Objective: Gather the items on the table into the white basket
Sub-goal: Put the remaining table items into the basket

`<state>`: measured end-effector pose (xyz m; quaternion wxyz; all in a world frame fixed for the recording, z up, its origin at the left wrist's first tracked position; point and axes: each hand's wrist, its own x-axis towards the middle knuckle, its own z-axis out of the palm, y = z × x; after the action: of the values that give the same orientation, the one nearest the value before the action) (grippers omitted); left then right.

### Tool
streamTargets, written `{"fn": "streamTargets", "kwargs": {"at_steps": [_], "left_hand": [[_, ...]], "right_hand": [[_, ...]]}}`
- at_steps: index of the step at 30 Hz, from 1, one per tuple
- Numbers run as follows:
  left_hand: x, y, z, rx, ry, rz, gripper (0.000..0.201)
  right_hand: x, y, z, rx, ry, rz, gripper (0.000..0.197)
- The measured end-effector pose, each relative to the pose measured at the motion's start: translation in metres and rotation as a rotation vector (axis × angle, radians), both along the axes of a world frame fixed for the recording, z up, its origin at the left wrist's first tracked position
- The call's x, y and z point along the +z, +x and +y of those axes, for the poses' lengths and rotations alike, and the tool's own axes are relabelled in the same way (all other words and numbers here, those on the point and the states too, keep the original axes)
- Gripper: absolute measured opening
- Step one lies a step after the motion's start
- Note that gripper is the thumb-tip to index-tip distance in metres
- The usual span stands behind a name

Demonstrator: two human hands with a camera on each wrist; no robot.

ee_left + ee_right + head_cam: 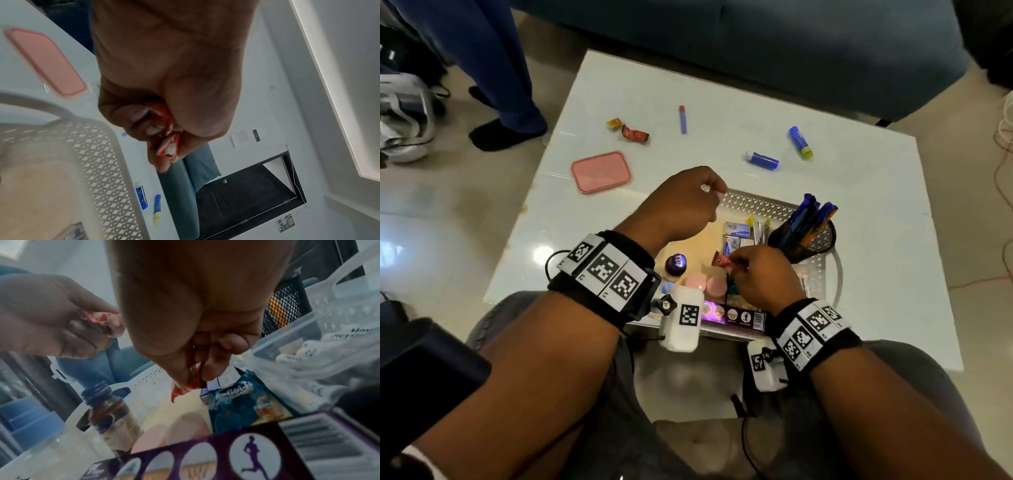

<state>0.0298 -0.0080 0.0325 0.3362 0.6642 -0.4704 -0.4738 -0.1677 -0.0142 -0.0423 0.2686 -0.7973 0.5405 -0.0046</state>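
judging from what lies in the white basket (pixel 763 200), you are more than half way: the brown bottle (pixel 676 264), the pink round lids (pixel 695 283), the purple box (pixel 736 314), the small blue cartons (pixel 736 230) and the mesh pen holder (pixel 808 236) are already inside. your right hand (pixel 763 274) is low over the basket and pinches a red candy wrapper (pixel 720 261) between thumb and fingertips, not released yet. your left hand (pixel 681 205) hovers above the far left corner of the basket with the fingers curled around another red wrapper (pixel 164 128), so both hands are full. on the table (pixel 859 274) you have left the pink lid (pixel 601 171), a small yellow and red box (pixel 615 124), a red wrapper (pixel 635 133), a blue marker with red cap (pixel 682 119), a blue tube (pixel 762 160) and a blue glue stick (pixel 801 142).
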Motion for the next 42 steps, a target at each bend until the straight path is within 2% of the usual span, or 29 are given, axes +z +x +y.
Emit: {"fn": "streamTargets", "kwargs": {"at_steps": [7,13,17,20,25,29,32,34,37,39,42], "left_hand": [[-0.006,0.0,-0.005,-0.038,0.013,-0.031,0.005],[-0.004,-0.004,-0.004,-0.077,-0.012,-0.068,0.009],[-0.005,-0.005,-0.004,-0.076,-0.018,-0.065,0.005],[-0.009,-0.006,-0.007,-0.071,0.003,-0.093,0.004],[-0.016,-0.011,-0.013,-0.088,0.03,-0.221,0.01],[-0.015,-0.011,-0.015,-0.063,0.031,-0.163,0.01],[-0.014,-0.01,-0.014,-0.099,0.063,-0.151,0.013],[-0.017,-0.007,-0.015,-0.107,0.091,-0.16,0.014],[-0.02,-0.004,-0.014,-0.051,0.077,-0.225,0.024],[-0.018,-0.005,-0.014,-0.016,0.068,-0.21,0.031],[-0.015,-0.006,-0.014,0.003,0.063,-0.2,0.035]], "right_hand": [[-0.004,0.008,-0.002,0.075,-0.006,0.104,0.03],[-0.006,0.006,-0.004,0.06,0.014,0.065,0.036],[0.002,0.002,-0.012,-0.038,-0.034,-0.054,0.028],[0.016,0.001,-0.016,-0.128,-0.064,-0.257,0.017],[0.042,0.009,-0.009,-0.252,0.198,-0.749,0.02],[0.039,0.008,-0.013,-0.272,0.236,-0.813,0.016],[0.035,0.006,-0.017,-0.272,0.238,-0.783,0.014],[0.029,0.005,-0.02,-0.249,0.224,-0.702,0.013],[0.015,0.003,-0.021,-0.204,0.135,-0.406,0.014],[0.008,0.003,-0.017,-0.131,0.085,-0.203,0.021],[0.002,0.005,-0.011,-0.043,0.007,-0.039,0.026]]}}
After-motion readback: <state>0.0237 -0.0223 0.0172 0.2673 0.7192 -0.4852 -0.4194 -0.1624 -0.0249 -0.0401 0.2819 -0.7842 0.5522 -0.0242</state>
